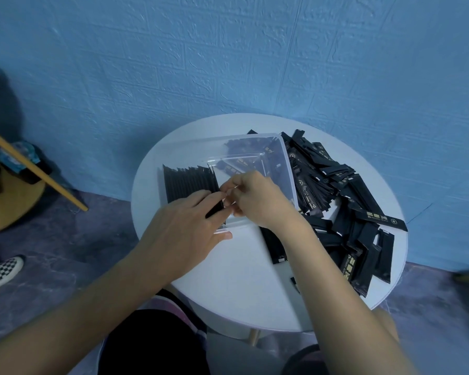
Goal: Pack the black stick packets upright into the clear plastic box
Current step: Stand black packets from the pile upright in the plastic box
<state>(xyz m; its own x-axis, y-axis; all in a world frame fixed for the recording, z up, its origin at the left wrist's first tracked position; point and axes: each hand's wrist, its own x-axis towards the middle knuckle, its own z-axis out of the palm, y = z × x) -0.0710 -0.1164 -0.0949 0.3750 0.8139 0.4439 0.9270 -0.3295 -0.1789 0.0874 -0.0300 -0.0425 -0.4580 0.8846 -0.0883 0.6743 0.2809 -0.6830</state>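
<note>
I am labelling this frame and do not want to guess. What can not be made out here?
All in the head view:
- Near end of the row of packets in the box: covered by the left hand.
- Whether the right hand pinches a packet: its curled fingers hide this.
- Print on the loose packets: too small, blurred.
- Shoe at the left edge: cut off.

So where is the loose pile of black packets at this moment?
In the head view, the loose pile of packets lies on the white round table, against the right side of the clear plastic box.
</note>
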